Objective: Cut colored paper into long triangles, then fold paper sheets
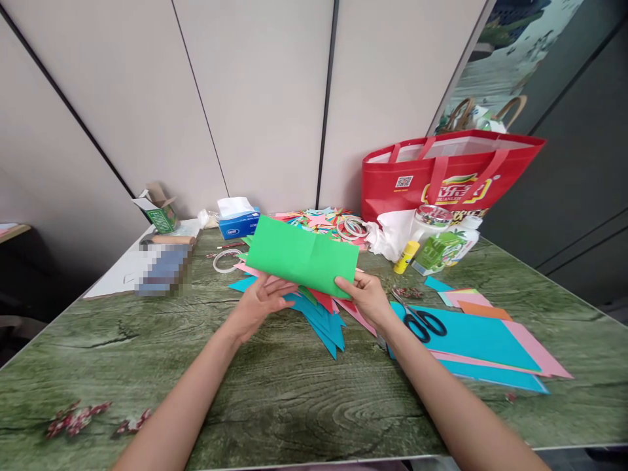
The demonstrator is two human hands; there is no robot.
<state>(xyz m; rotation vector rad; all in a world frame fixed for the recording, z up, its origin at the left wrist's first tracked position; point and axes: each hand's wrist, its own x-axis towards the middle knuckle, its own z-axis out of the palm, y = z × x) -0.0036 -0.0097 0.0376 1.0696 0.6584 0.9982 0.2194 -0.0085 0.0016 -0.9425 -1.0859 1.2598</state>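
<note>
Both my hands hold up a folded green sheet of paper (301, 255) above the green wood-grain table (275, 392). My left hand (260, 302) grips its lower left edge, fingers closed under the sheet. My right hand (367, 297) pinches the lower right corner between thumb and fingers. Under the sheet lies a fan of blue, pink and red paper pieces (324, 320).
Black-handled scissors (422, 320) rest on blue and pink sheets (485, 343) at the right. Behind stand a red bag (441, 173), a yellow glue stick (406, 256), a green carton (436, 252), tape rolls (226, 260), a blue tissue box (238, 222) and coloured paper stars (318, 219).
</note>
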